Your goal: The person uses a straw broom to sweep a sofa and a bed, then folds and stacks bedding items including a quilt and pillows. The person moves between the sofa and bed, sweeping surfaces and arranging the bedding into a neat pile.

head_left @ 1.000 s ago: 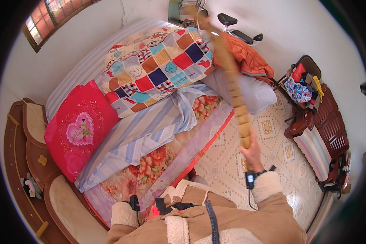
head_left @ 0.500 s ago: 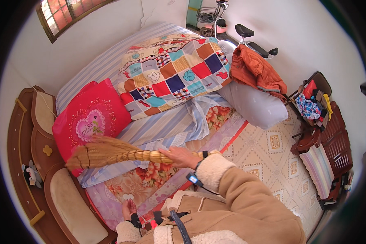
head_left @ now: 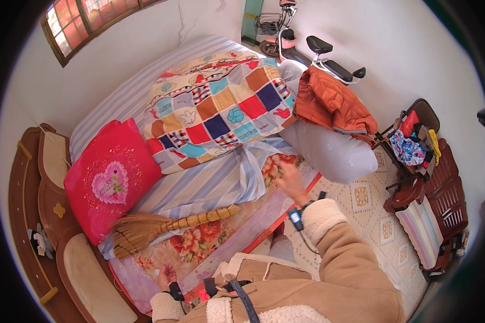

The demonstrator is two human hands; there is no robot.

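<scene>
Bedding fills the centre of the frame: a floral-printed sheet (head_left: 199,242) is spread along the near edge of the bed (head_left: 118,102), with a blue-and-white striped sheet (head_left: 199,185) bunched above it. A straw hand broom with a bound handle (head_left: 161,226) is laid across these sheets at lower centre, its bristles fanned toward the left, and it is touched by neither hand. The right hand (head_left: 291,180) is seen just right of centre, resting on the floral sheet near the gathered end of the striped one; its fingers look loosely curled, but whether cloth is pinched cannot be told. The left hand (head_left: 164,277) is pressed against the floral sheet at the lower edge, fingers released and flat. A red heart-embroidered pillow (head_left: 110,180) is propped at the left by the wooden headboard (head_left: 37,204). A patchwork quilt (head_left: 221,110) is folded at upper centre, and an orange padded jacket (head_left: 331,105) is draped over a grey bolster (head_left: 334,151) at the right.
</scene>
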